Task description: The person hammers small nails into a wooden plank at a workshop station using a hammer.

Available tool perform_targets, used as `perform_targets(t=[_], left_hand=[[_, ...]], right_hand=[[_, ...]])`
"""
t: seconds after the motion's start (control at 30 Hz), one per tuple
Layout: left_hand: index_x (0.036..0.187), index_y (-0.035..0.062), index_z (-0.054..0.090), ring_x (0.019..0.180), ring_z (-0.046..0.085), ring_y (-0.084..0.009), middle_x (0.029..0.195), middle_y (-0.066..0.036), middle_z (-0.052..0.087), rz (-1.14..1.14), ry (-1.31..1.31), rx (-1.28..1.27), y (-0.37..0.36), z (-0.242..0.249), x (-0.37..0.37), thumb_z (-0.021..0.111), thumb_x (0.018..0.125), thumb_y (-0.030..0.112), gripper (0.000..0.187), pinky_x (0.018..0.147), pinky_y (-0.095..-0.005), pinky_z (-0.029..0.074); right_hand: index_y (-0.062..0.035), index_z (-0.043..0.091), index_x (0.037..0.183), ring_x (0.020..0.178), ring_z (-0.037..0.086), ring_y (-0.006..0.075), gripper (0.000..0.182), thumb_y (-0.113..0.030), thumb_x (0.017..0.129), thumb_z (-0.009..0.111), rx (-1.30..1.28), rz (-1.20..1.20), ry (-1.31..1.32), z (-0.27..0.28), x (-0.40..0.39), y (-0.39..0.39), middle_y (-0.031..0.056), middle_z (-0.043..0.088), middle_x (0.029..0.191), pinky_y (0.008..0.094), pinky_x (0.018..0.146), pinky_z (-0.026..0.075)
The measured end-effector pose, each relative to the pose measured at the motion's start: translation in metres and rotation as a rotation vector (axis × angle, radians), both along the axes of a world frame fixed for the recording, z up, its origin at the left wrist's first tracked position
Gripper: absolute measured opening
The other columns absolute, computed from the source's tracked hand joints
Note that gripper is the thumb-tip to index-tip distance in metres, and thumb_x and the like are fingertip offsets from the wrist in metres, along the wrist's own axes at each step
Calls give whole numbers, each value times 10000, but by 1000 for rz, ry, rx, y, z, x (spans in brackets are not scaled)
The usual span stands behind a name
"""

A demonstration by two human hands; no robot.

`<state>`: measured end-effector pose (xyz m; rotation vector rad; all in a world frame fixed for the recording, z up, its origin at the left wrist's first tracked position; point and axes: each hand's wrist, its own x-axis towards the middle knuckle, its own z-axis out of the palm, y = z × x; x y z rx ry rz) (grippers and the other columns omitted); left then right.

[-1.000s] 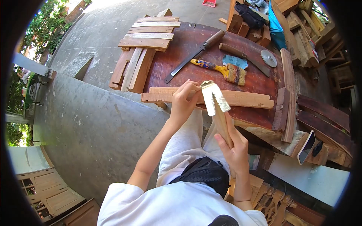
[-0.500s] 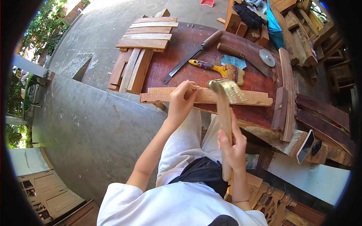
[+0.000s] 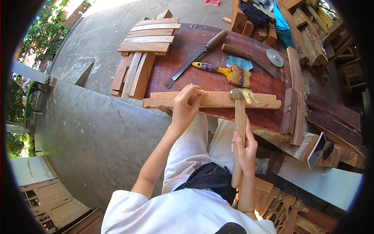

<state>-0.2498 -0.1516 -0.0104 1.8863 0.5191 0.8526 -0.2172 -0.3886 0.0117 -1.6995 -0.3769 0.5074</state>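
My right hand (image 3: 245, 152) is closed round the wooden handle of a claw hammer (image 3: 240, 117). The hammer's head, brassy at the claw, is over the right part of a pale wooden strip (image 3: 218, 100). That strip lies along the near edge of the dark red tabletop (image 3: 163, 80). On the strip's left half rests my left hand (image 3: 187, 102), thumb and fingertips pinched together at its upper side. Whatever is between those fingertips is too small to make out.
Beyond the strip lie a paintbrush (image 3: 224, 72), a long file (image 3: 191, 66), a wooden-handled blade (image 3: 253, 58) and a metal disc (image 3: 275, 57). A slatted wooden piece (image 3: 150, 37) stands at the left. A phone (image 3: 316, 150) is at the right, near stacked lumber (image 3: 307, 35).
The hammer has swung to the right and settled, its head moving away from my left hand. My right hand has shifted slightly right and down. My left hand keeps its pinch.
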Motion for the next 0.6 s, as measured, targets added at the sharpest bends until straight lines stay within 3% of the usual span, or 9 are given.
perform_targets(t=[0.07,0.1,0.17,0.27,0.37,0.4,0.6], left_hand=[[889,-28,605,874,669,-118,923,-95,697,-87,-119,295,8,-7,-3,728,884,-29,124,821,-273,567],[889,-28,605,874,669,-118,923,-95,697,-86,-117,295,6,-12,-3,728,884,-29,124,821,-273,567],[909,-22,590,887,665,-117,955,-88,685,14,-201,-125,-1,-13,0,707,903,-39,118,840,-269,565],[927,-12,578,882,656,-117,980,-82,674,-7,-252,-219,-1,-10,2,687,917,-54,117,822,-251,552],[908,-15,570,863,647,-108,971,-84,682,-53,-129,-3,3,-17,-3,697,908,-56,133,776,-239,531],[908,-15,570,863,647,-108,971,-84,682,-52,-129,-2,3,-19,-4,697,908,-56,133,776,-239,531],[882,-18,563,835,635,-91,953,-84,689,-30,-128,73,2,-14,-4,713,890,-56,155,723,-236,509]], right_hand=[[-110,342,1575,576,509,49,629,-237,1020,609,10,-2,-5,-1,0,1,-10,604,801,227,525,443],[-111,347,1573,576,508,48,626,-229,1018,612,19,4,-10,-1,-1,2,-7,617,813,225,524,442],[-112,351,1572,578,506,46,625,-220,1015,615,27,7,5,-3,0,0,-8,620,816,224,524,441],[-115,356,1570,582,502,44,624,-206,1012,618,49,-3,21,-3,-1,2,-11,619,818,223,525,440],[-109,333,1579,600,483,46,622,-181,1018,591,44,3,15,-1,-1,2,-21,567,817,223,527,435],[-103,310,1587,616,466,49,620,-163,1024,564,25,21,7,0,-1,2,-29,518,816,222,529,431],[-102,313,1586,616,459,47,624,-174,1022,572,11,28,2,1,-2,1,-32,510,820,224,530,431]])
